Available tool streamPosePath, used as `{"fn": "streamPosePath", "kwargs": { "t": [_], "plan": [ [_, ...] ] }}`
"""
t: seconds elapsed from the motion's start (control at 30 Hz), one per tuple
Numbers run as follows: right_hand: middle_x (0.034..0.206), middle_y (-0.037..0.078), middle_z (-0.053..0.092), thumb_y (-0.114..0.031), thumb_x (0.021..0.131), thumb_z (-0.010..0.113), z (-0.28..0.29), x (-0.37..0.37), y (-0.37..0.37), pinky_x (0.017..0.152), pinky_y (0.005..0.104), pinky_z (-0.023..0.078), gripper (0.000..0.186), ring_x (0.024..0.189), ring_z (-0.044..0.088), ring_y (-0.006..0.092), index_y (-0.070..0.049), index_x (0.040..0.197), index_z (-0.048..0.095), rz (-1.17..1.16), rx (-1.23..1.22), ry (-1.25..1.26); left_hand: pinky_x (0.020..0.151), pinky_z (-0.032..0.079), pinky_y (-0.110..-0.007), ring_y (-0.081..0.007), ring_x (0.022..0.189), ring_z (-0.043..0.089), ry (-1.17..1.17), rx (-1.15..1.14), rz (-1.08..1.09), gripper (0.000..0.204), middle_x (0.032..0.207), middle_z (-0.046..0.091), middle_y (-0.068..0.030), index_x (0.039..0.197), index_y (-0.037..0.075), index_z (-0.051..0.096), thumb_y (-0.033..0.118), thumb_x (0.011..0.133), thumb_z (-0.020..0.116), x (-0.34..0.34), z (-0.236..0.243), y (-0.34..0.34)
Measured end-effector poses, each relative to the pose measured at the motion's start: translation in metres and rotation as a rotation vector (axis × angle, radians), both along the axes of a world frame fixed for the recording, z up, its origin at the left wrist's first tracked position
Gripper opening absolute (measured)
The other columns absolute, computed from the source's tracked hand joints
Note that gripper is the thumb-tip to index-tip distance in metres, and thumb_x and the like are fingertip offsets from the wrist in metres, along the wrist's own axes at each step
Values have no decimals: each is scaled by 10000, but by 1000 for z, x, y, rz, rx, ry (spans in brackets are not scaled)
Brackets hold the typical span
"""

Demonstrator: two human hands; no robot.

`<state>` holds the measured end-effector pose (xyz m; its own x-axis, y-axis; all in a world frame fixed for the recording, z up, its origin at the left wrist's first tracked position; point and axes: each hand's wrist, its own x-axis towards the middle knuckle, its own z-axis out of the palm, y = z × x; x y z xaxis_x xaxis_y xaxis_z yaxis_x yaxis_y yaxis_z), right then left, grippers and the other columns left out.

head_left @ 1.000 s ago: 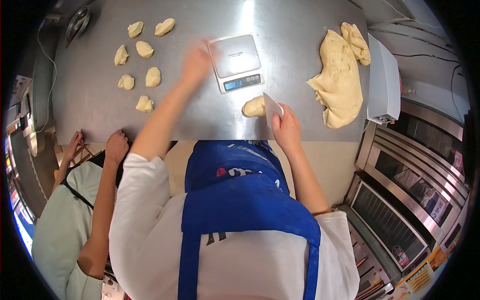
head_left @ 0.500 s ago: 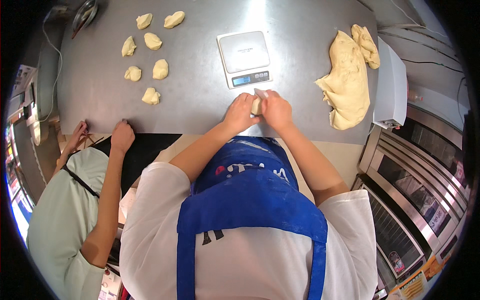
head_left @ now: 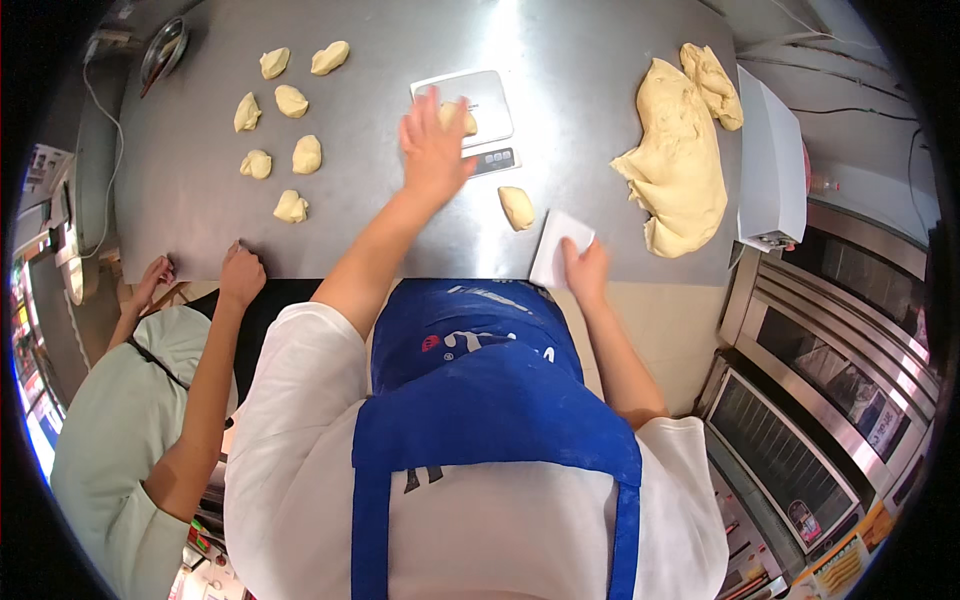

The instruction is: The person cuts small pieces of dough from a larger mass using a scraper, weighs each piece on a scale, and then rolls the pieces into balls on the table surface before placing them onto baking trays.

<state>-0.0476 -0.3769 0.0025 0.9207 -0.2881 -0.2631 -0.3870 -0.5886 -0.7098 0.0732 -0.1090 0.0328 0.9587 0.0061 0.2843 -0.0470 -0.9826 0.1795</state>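
The broad, smooth, grey metal surface [head_left: 570,120] carries all items below. At its right end lies the large, irregular, pale yellow dough mass [head_left: 685,150]; it is likely heavy and pliable, so support it from beneath. The square, white and silver digital scale [head_left: 490,110] sits near centre. Above its pan, the left hand [head_left: 435,150] has its fingers spread around a rounded, pale yellow dough piece [head_left: 457,118]; whether they touch it cannot be told. The right hand [head_left: 585,265] is closed, gripping the flat, white, rectangular scraper [head_left: 555,248] by one side, at the front edge. Between the scale and scraper lies an oblong, pale yellow dough portion [head_left: 517,208], touched by neither hand. Both small pieces are probably light, soft and slightly tacky: grasp at the sides, with low pressure
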Motion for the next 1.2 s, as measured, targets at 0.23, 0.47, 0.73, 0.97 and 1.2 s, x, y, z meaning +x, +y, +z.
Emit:
{"fn": "streamPosePath", "kwargs": {
  "t": [0.23,0.47,0.73,0.97,1.2],
  "plan": [
    [1021,260,705,-212,864,656,-33,19,58,833,417,534,360,935,701,374,55,1105,659,-183,301,-42,1009,417,-470,-324,1174,536,40,-275,-454,598,1242,569,-130,1395,140,520,151,822,694,-78,-73,-46],
    [985,243,716,-243,866,650,3,4,0,828,440,538,370,945,698,385,46,1096,662,109,-5,38,773,520,-431,-301,824,640,375,-410,-479,481,1011,616,-79,1357,182,560,189,889,672,-68,-21,-29],
    [1000,242,696,-221,919,592,57,15,61,808,465,537,309,914,681,415,-13,1145,629,303,-24,-75,745,532,-369,-231,827,684,523,-710,-174,243,1056,709,-63,1064,142,721,241,843,737,-85,-51,-14],
    [1029,265,675,-202,930,567,64,24,64,824,476,521,335,929,660,435,-12,1205,588,409,-96,2,944,465,-447,-289,1131,592,-7,-444,-509,418,1203,641,-75,1143,145,674,233,751,789,-19,-26,24],
    [1013,269,679,-165,906,555,61,13,54,812,485,524,334,900,669,433,-9,1201,586,378,-74,-95,960,479,-425,-317,1080,603,126,-380,-316,438,1138,644,-123,1142,96,660,210,736,780,51,-18,42]
  ]
}}
